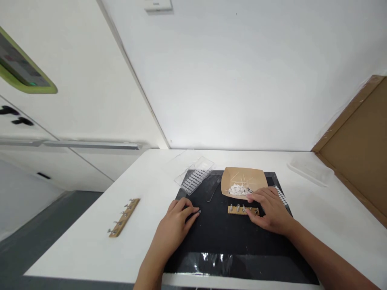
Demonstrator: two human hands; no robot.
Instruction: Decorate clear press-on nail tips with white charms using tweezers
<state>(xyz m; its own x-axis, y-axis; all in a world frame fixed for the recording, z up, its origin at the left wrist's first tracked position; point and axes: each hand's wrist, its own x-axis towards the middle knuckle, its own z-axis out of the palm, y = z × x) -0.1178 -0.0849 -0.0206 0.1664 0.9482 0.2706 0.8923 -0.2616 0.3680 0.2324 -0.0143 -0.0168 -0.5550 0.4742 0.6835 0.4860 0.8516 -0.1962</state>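
My left hand [177,222] is pinched shut on a small clear piece [199,211], perhaps a false nail tip, just above the black mat [217,237]. To the right lies a short tan strip [236,212] with several small upright clips bearing clear tips. My right hand [270,211] reaches over that strip's right end. Its thumb tip overlaps the strip, while the index finger stays apart from the thumb near the tray's rim; whether the thumb presses on the strip I cannot tell. Part of the strip's right side is hidden by the thumb.
Behind the strip stands a brown paper tray [261,177] with white scraps and thin sticks. A clear case of nail tips [195,180] and a dark slim file [213,191] lie left of it. Another clip strip [124,217] rests far left; a clear plastic tray [311,171] sits right.
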